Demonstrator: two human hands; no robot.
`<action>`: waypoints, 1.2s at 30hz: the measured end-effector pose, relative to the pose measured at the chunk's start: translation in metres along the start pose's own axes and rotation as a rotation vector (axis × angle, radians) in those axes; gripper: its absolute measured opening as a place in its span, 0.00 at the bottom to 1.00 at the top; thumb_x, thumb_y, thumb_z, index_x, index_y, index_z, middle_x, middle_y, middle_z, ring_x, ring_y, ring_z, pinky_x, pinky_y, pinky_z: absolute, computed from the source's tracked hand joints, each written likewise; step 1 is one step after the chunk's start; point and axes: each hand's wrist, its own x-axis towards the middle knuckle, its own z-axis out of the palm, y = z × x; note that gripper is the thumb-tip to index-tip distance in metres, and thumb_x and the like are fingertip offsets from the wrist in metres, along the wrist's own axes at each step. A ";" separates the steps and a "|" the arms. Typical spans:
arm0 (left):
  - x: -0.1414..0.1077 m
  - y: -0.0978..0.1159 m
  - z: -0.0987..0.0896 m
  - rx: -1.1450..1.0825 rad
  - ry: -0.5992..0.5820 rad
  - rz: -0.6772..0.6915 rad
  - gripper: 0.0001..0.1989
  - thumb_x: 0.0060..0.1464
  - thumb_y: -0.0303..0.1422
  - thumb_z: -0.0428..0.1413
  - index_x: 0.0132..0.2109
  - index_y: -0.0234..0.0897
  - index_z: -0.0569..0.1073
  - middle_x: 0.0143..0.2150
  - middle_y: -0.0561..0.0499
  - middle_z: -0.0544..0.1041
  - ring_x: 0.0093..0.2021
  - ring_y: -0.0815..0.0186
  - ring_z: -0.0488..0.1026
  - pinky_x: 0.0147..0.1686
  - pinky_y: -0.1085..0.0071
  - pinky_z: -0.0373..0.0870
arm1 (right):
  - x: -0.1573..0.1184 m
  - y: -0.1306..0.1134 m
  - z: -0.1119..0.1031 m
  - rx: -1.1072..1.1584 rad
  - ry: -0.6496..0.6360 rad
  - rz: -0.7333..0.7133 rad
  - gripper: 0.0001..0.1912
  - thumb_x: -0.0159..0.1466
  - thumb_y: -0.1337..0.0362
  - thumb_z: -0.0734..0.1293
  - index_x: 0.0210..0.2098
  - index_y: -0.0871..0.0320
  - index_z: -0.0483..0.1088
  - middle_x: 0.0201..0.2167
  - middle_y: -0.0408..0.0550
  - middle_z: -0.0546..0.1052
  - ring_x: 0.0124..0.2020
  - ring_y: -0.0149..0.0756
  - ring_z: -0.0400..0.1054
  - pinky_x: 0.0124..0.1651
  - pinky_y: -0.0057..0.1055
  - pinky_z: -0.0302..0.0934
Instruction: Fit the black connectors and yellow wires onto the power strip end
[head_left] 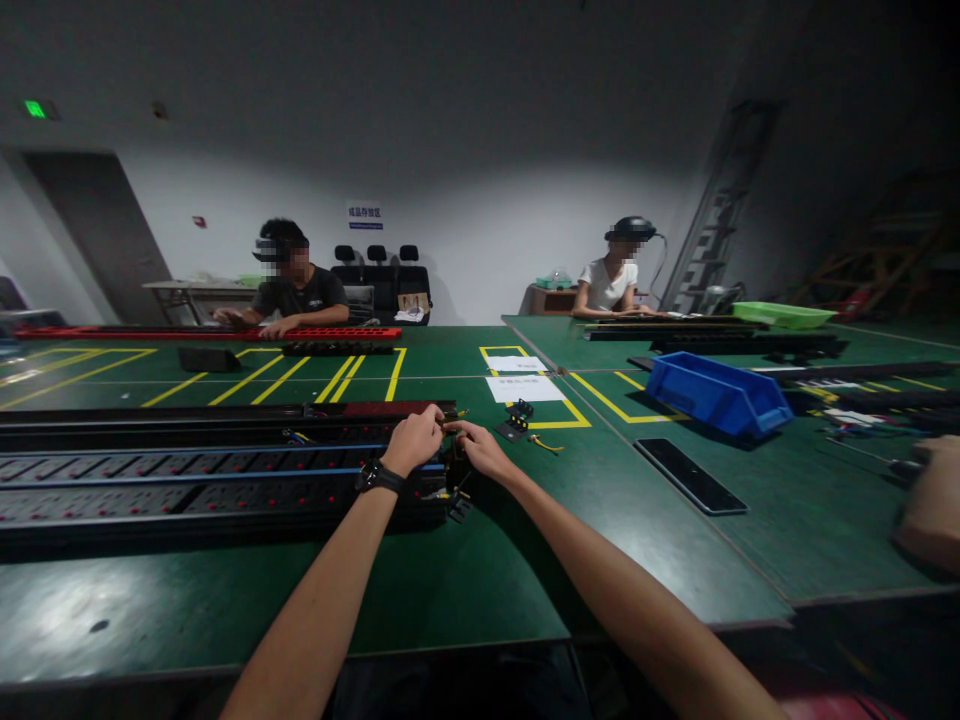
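Long black power strips [247, 462] with rows of small red parts lie side by side on the green table, their ends reaching my hands. My left hand [415, 440], with a dark watch on the wrist, is closed at the end of the far strip, fingertips pinched on something too small to make out. From the right, my right hand [481, 450] meets it, index finger extended to the same spot and the other fingers curled. Yellow and dark wires [439, 494] stick out of the nearer strip end below my hands.
Small black plastic parts [514, 424] and a loose yellow wire [547, 446] lie right of my hands. Beyond are white paper labels [525, 388], a phone-like black slab [690, 476] and a blue bin [716, 395]. Another person's hand [934, 505] holds a tool at far right. Two people sit opposite.
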 end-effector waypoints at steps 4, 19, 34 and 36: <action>0.000 0.000 -0.001 0.001 -0.010 0.020 0.16 0.63 0.32 0.48 0.52 0.44 0.76 0.43 0.44 0.83 0.44 0.55 0.80 0.46 0.64 0.72 | 0.000 -0.004 0.002 0.002 0.006 -0.010 0.25 0.60 0.72 0.57 0.51 0.56 0.76 0.46 0.48 0.80 0.45 0.39 0.72 0.53 0.36 0.63; 0.000 0.002 -0.006 -0.059 -0.041 0.051 0.17 0.62 0.31 0.49 0.49 0.47 0.81 0.47 0.50 0.84 0.48 0.58 0.79 0.50 0.66 0.72 | -0.014 0.012 -0.083 -0.788 0.368 0.264 0.16 0.67 0.69 0.61 0.48 0.58 0.78 0.47 0.63 0.77 0.49 0.51 0.67 0.49 0.41 0.59; 0.001 0.001 -0.004 -0.045 -0.038 0.051 0.17 0.62 0.31 0.49 0.50 0.47 0.81 0.48 0.50 0.83 0.49 0.58 0.79 0.51 0.65 0.72 | -0.011 -0.005 -0.066 -0.843 0.038 0.099 0.17 0.68 0.67 0.60 0.47 0.56 0.80 0.44 0.57 0.80 0.47 0.46 0.70 0.50 0.35 0.59; 0.001 0.001 -0.004 -0.045 -0.033 0.052 0.17 0.62 0.31 0.49 0.50 0.46 0.81 0.48 0.50 0.83 0.48 0.58 0.79 0.51 0.66 0.72 | -0.009 -0.006 -0.064 -0.861 0.019 0.124 0.18 0.69 0.66 0.59 0.48 0.56 0.80 0.45 0.56 0.80 0.48 0.45 0.69 0.51 0.34 0.59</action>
